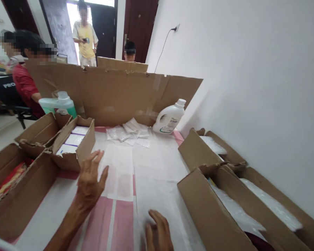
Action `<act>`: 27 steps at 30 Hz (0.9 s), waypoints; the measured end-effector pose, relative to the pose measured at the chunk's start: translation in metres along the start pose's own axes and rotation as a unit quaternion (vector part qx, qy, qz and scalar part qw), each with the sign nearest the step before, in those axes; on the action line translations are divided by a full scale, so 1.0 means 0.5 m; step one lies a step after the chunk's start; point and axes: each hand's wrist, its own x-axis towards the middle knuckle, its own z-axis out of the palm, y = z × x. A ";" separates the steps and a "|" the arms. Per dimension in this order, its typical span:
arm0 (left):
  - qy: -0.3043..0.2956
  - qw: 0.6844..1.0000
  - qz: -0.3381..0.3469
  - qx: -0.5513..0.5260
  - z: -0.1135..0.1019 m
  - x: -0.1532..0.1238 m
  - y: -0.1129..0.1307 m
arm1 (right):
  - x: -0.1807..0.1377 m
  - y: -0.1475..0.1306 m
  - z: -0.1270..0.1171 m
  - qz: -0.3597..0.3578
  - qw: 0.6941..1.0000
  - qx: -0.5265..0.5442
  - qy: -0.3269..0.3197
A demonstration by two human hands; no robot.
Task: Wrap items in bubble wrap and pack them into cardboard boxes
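My left hand (89,179) is over the left side of the table, fingers spread and holding nothing. It is beside a thin white sheet (120,188) and just in front of a cardboard box (86,144) with white packs (74,139) in it. Low in the view, my right hand (161,232) hovers above the white table covering (157,195). Its fingers are loosely bent and apart, with nothing visible in them; the view's bottom edge cuts it off. Further back lies a small heap of clear plastic and white packets (133,131).
A white jug (170,118) and a green-liquid bottle (64,104) stand before an upright cardboard panel (117,94). Cardboard boxes line both sides; the left one holds red packets (10,181), the right ones plastic-wrapped items (232,205). Other people (86,42) are beyond the panel.
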 end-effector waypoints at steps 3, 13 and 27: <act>0.044 0.982 0.009 0.181 -0.077 0.059 -0.043 | 0.131 -0.056 0.086 -0.093 0.990 0.005 -0.107; -0.014 0.948 0.051 0.313 -0.066 0.113 -0.158 | 0.546 -0.081 0.362 -0.138 0.955 -0.213 -0.151; -0.141 0.976 0.143 0.080 -0.082 -0.004 -0.181 | 0.783 -0.013 0.409 -0.043 0.991 -0.116 -0.054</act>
